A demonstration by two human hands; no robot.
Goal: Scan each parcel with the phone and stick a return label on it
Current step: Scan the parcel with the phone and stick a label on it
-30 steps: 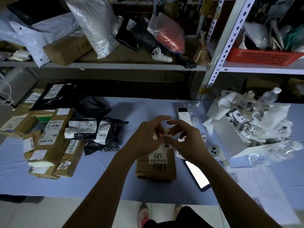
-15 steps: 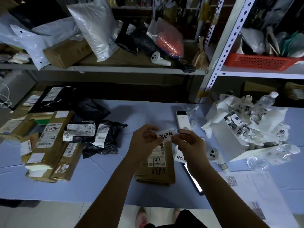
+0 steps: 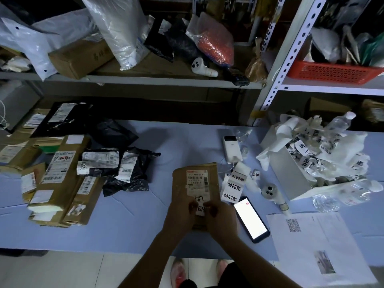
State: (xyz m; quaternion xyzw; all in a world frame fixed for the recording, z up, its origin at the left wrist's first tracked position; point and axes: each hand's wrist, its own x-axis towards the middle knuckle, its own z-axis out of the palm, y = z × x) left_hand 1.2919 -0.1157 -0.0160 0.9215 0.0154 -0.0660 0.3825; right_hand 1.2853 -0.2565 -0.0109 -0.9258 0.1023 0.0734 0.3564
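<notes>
A small white return label with black print (image 3: 200, 209) is being pressed onto the near end of a flat brown paper parcel (image 3: 196, 185) lying on the blue-covered surface (image 3: 133, 223). The left hand (image 3: 180, 213) and the right hand (image 3: 222, 215) are both curled, fingertips closed on the label's 2 ends, so this parcel's sticking step appears nearly done; whether it has been scanned cannot be told. A black phone with a lit white screen (image 3: 250, 219) lies just right of the parcel, beside a white strip of printed return labels (image 3: 233, 185). To the left, a heap of brown cardboard parcels (image 3: 56, 183) and black plastic mailer bags (image 3: 126, 171) is judged to be the remaining work, though some may already be labelled. On the right, a white box overflowing with peeled label backing (image 3: 307, 163), clear plastic bottles (image 3: 340, 122) and a white printed sheet with a QR code (image 3: 311, 242) crowd the surface. A white power bank (image 3: 231, 148) sits behind the label strip; nothing blocks the parcel itself.
</notes>
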